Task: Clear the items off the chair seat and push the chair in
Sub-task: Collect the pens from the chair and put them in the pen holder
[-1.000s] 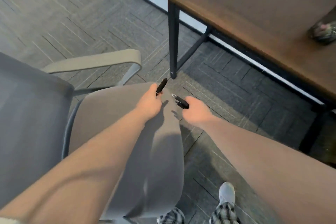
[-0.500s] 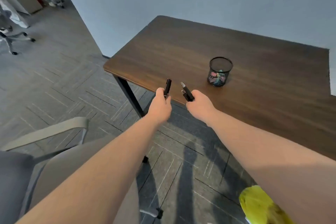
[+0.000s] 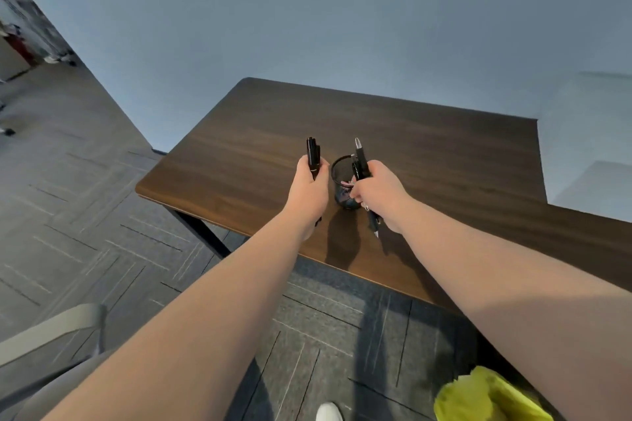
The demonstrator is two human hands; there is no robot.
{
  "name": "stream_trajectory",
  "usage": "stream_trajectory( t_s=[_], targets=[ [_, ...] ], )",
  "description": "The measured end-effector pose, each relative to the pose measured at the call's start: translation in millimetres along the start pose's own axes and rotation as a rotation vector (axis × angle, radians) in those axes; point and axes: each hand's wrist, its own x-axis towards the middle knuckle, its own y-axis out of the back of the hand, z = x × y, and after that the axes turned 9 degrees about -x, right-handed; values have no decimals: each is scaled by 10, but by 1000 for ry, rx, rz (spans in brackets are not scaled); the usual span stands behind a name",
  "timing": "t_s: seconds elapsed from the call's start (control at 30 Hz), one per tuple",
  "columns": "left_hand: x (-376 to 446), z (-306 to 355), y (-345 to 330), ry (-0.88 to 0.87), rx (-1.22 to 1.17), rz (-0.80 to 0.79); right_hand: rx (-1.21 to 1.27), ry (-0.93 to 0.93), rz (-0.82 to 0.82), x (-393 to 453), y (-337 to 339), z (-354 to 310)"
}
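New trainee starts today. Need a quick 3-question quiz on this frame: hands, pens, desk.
1. True or false: both hands hold pens.
2. What stands on the desk between the two hands? A) mug B) black mesh pen cup C) stapler
3. Where is the yellow-green object?

Key
1. True: the left hand grips black pens, the right hand grips more pens.
2. B: the pen cup stands on the desk.
3. Bottom right, below the right forearm: the yellow-green object lies low beside the desk; what it is cannot be told.
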Motion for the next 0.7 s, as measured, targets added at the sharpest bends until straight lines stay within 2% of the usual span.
stream_trajectory(
  t_s=[0.37, 0.7],
  targets=[
    [1103, 94, -205, -48, -37, -179, 68, -27, 160, 855, 148, -340],
    [1612, -94, -381, 40, -54, -263, 95, -53, 261, 1319, 25, -237]
  ],
)
